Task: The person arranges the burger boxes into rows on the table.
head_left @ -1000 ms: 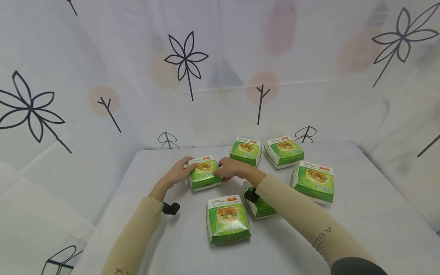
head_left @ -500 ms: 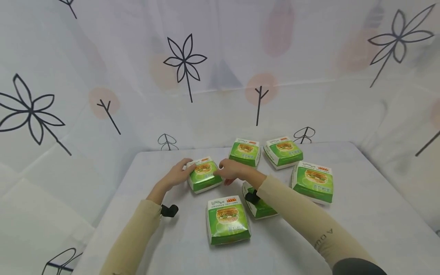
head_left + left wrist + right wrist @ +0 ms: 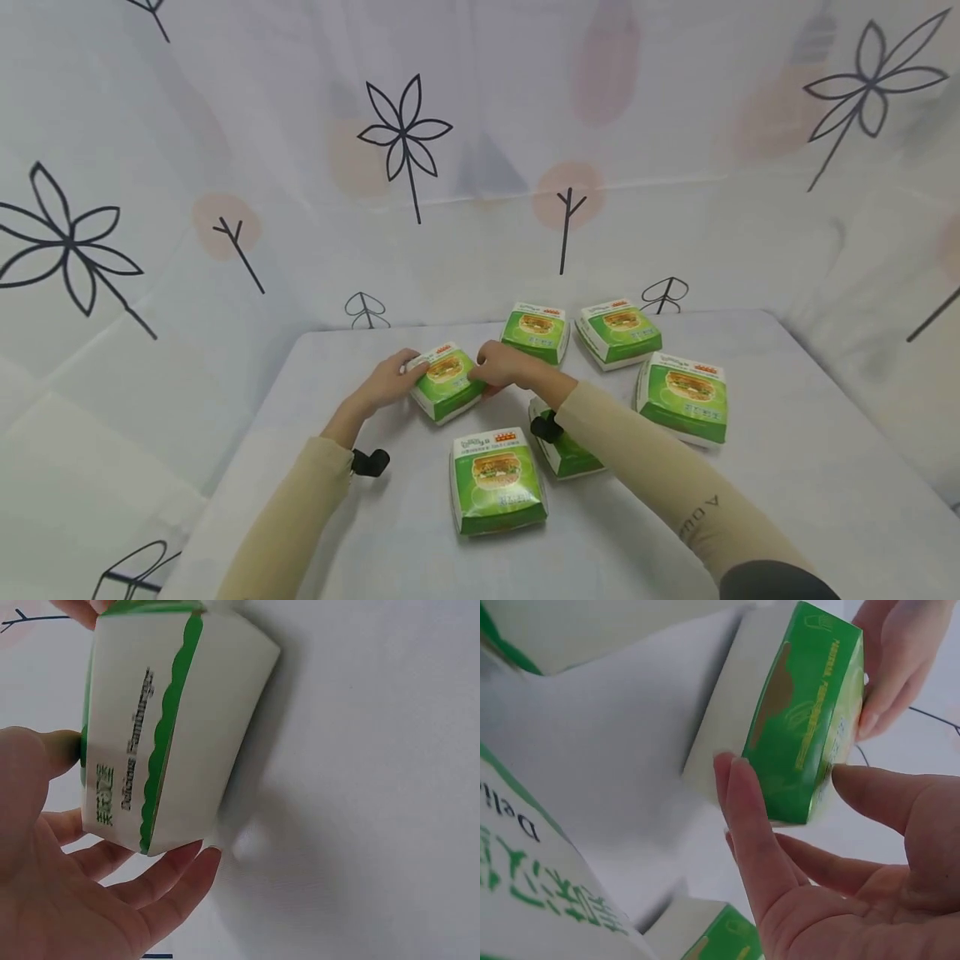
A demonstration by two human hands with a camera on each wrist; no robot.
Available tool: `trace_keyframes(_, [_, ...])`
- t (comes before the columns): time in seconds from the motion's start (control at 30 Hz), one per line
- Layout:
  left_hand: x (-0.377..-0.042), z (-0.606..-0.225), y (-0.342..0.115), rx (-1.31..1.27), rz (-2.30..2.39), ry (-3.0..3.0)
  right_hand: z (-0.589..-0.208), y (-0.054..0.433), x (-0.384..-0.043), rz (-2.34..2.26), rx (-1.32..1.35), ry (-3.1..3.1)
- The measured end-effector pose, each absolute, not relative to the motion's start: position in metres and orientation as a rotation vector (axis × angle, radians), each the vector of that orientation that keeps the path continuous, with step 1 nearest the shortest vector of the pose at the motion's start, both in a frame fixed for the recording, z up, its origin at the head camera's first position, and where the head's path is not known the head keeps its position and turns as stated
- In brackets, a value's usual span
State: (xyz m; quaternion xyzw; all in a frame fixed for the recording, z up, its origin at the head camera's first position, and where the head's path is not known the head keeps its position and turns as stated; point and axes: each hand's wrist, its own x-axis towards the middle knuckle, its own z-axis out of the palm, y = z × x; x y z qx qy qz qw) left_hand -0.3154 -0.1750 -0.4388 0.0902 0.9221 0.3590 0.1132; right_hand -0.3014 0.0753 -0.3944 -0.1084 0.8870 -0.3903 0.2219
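Observation:
A green and white burger box (image 3: 446, 380) stands at the left rear of the table, between both hands. My left hand (image 3: 388, 385) grips its left side, the thumb over the top and the fingers down along the white wall. In the left wrist view that wall of the burger box (image 3: 180, 735) carries "Delicious Hamburger" lettering. From the other side my right hand (image 3: 508, 367) holds the right edge, thumb on the lid. The right wrist view shows the right fingertips (image 3: 739, 776) against the green side of the burger box (image 3: 799, 724).
More burger boxes stand around: one in front (image 3: 498, 482), one partly under the right forearm (image 3: 566, 454), one at the right (image 3: 684, 396), and two at the back, a left one (image 3: 536, 330) and a right one (image 3: 621, 330). A patterned cloth (image 3: 480, 250) hangs behind the table.
Between my hands the burger box has turned slightly counterclockwise, its near left corner shifting toward me and to the right. Both hands keep hold of it; the other boxes stay put.

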Motion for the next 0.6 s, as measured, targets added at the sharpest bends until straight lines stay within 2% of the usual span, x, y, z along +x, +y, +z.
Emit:
trace_keyframes(0.33, [-0.308, -0.429, -0.174, 0.270, 0.981, 2.692, -0.392, 0.079, -0.309, -1.042, -0.292, 2.482])
trace_keyframes(0.6, [-0.316, -0.422, -0.178, 0.281, 1.023, 2.655, -0.391, 0.085, -0.302, -0.961, -0.193, 2.480])
